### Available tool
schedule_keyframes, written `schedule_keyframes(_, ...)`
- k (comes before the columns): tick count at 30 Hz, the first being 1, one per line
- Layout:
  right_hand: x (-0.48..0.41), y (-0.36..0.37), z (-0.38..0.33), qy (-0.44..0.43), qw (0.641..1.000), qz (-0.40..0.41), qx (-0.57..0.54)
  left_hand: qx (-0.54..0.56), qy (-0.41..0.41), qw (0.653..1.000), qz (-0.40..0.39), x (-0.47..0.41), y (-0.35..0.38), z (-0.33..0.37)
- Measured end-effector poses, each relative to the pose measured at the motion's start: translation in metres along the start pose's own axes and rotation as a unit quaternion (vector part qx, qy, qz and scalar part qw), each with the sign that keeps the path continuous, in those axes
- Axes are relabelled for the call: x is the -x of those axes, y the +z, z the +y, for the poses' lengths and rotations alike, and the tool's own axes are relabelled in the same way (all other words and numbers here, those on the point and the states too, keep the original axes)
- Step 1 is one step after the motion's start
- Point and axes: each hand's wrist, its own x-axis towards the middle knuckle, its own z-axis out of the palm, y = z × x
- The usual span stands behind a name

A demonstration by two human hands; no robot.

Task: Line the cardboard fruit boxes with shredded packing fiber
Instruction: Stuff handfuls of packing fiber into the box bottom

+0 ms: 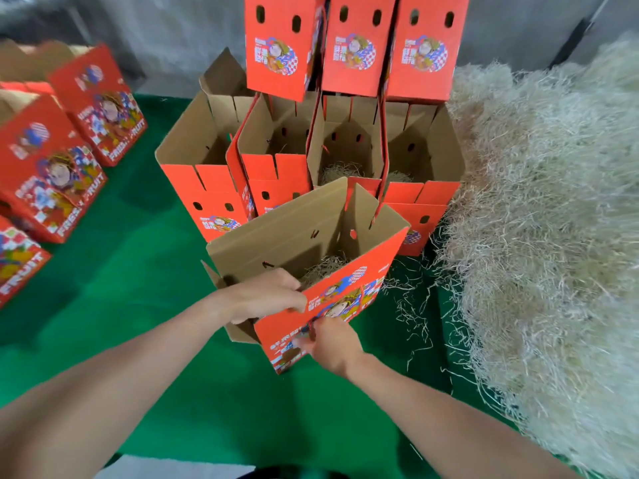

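An open red fruit box [345,271] with a printed picture stands tilted on the green cloth right in front of me. Some pale shredded fiber [323,266] lies in its bottom. My left hand [262,299] grips the box's near top edge at the left corner, fingers curled over the rim. My right hand [328,344] grips the lower part of the red front panel. A big heap of shredded fiber [553,219] fills the right side.
Behind the held box stand several open red boxes [276,157] with raised lids, two showing fiber [340,172] inside. Closed red boxes [52,174] sit at the left. The green cloth [138,271] covers the surface; loose strands [411,305] lie beside the heap.
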Motion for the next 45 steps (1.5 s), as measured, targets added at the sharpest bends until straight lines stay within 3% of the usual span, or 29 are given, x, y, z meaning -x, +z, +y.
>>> schedule_keyframes(2,-0.006,0.007,-0.001,-0.007,1.0,0.014,-0.013,-0.011,-0.004,1.0,0.023,0.0,0.0,-0.001)
schedule_keyframes(7,-0.002,0.009,0.051,0.064,0.987,-0.096,0.113,-0.003,-0.012,0.999,0.037,-0.005,-0.004,-0.006)
schedule_keyframes(9,-0.001,0.004,0.066,0.082,0.986,-0.107,0.094,-0.005,-0.016,0.999,0.03,-0.004,-0.005,-0.007)
schedule_keyframes(12,0.001,-0.018,0.081,0.083,0.994,-0.069,0.03,0.009,-0.004,1.0,-0.014,-0.002,-0.009,-0.008)
schedule_keyframes(14,-0.001,-0.049,0.096,0.14,0.988,0.044,-0.041,0.026,0.008,0.999,-0.047,-0.001,-0.009,-0.01)
schedule_keyframes(15,-0.003,-0.069,0.105,0.176,0.968,0.127,-0.122,0.029,0.018,0.998,-0.054,-0.001,-0.008,-0.01)
schedule_keyframes(17,-0.006,-0.115,0.113,0.222,0.887,0.234,-0.33,0.011,0.06,0.997,-0.045,-0.001,-0.005,-0.008)
schedule_keyframes(18,-0.008,-0.137,0.111,0.217,0.844,0.239,-0.429,-0.03,0.093,0.995,-0.025,0.0,-0.005,-0.007)
schedule_keyframes(19,-0.011,-0.155,0.106,0.202,0.824,0.212,-0.485,-0.089,0.131,0.987,0.001,0.002,-0.005,-0.005)
schedule_keyframes(21,-0.014,-0.177,0.091,0.16,0.867,0.121,-0.456,-0.193,0.204,0.959,0.038,0.007,-0.01,-0.003)
schedule_keyframes(24,-0.015,-0.179,0.073,0.113,0.965,0.0,-0.237,-0.285,0.243,0.925,0.062,0.025,-0.028,-0.01)
schedule_keyframes(26,-0.016,-0.173,0.069,0.099,0.976,-0.046,-0.189,-0.355,0.223,0.903,0.099,0.036,-0.045,-0.026)
schedule_keyframes(31,-0.021,-0.157,0.046,0.081,0.962,-0.104,-0.24,-0.445,0.073,0.856,0.253,0.053,-0.084,-0.066)
schedule_keyframes(33,-0.022,-0.146,0.027,0.05,0.963,-0.131,-0.23,-0.31,0.093,0.858,0.398,0.053,-0.082,-0.07)
schedule_keyframes(35,-0.023,-0.137,0.011,0.022,0.962,-0.141,-0.233,-0.139,0.135,0.807,0.557,0.054,-0.066,-0.068)
schedule_keyframes(36,-0.024,-0.134,0.005,0.021,0.961,-0.139,-0.239,-0.073,0.126,0.789,0.597,0.051,-0.054,-0.067)
schedule_keyframes(37,-0.025,-0.133,-0.001,0.024,0.959,-0.136,-0.248,0.005,0.096,0.795,0.599,0.049,-0.041,-0.066)
schedule_keyframes(39,-0.029,-0.129,-0.011,0.028,0.959,-0.12,-0.255,0.215,0.032,0.821,0.527,0.041,-0.017,-0.066)
schedule_keyframes(41,-0.034,-0.124,-0.021,0.019,0.972,-0.088,-0.215,0.385,0.007,0.814,0.434,0.037,-0.001,-0.064)
schedule_keyframes(43,-0.038,-0.121,-0.033,0.008,0.98,-0.073,-0.185,0.428,-0.027,0.813,0.395,0.036,0.011,-0.064)
schedule_keyframes(45,-0.043,-0.121,-0.046,-0.015,0.984,-0.072,-0.16,0.44,-0.028,0.792,0.423,0.04,0.014,-0.068)
